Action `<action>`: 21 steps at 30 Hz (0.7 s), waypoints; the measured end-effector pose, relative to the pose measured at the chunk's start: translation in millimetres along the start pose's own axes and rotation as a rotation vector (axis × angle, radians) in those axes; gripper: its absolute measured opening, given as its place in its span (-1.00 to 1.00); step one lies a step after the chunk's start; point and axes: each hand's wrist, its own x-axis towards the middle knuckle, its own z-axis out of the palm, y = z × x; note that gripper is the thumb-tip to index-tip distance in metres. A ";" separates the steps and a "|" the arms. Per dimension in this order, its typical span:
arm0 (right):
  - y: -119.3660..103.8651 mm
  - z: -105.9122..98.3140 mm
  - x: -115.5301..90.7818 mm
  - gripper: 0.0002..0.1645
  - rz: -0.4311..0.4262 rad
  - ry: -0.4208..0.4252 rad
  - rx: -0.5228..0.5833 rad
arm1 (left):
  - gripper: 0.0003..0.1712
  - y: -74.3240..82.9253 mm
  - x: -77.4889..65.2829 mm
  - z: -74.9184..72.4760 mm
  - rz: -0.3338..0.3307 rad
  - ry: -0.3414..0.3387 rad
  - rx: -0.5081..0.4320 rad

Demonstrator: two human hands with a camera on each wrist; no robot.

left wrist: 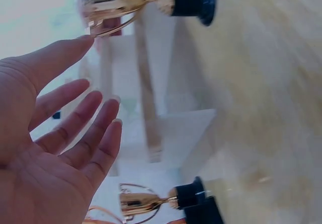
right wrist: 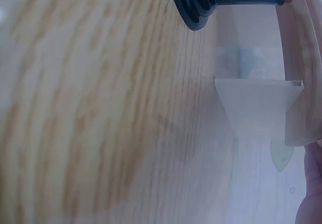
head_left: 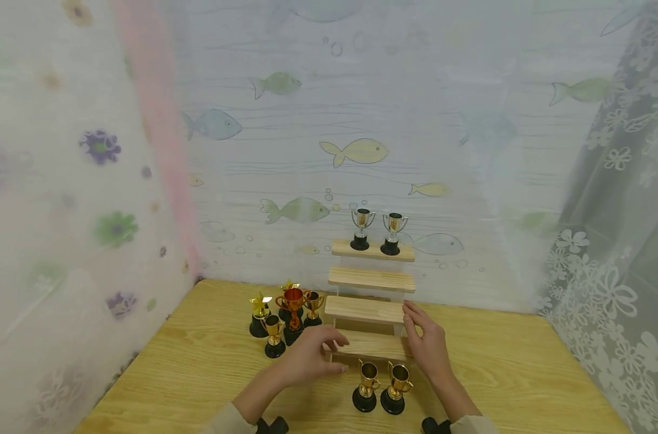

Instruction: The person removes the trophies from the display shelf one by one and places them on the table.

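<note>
A stepped wooden display stand with pale plank shelves and clear supports stands on the table. My left hand is at the left end of its lowest shelf, fingers loosely bent; the left wrist view shows the palm holding nothing. My right hand lies along the stand's right side, fingers extended by the end of a middle shelf; whether they press it cannot be told. Two gold trophy cups on black bases stand on the table before the lowest shelf. Two silver-looking trophy cups stand on the top shelf.
Left of the stand is a cluster of trophies: a gold star trophy, a reddish cup, small gold cups and another star behind. A fish-print curtain hangs behind the wooden table.
</note>
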 end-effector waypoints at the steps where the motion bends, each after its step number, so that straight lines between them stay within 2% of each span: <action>1: -0.1 -0.1 0.0 -0.59 0.000 -0.001 0.001 | -0.58 0.7 0.9 -2.5 -0.001 0.012 0.002; 8: -0.8 -0.3 -0.1 -0.60 -0.004 0.003 -0.009 | -0.48 8.6 6.9 -14.8 0.010 0.111 -0.025; 14: 0.4 0.4 -0.1 -0.60 -0.009 0.007 -0.015 | -0.39 14.1 13.9 -17.0 -0.012 0.203 -0.012; 21: 1.5 0.7 0.0 -0.60 -0.007 0.011 -0.018 | -0.33 20.3 24.9 -20.7 0.006 0.280 0.008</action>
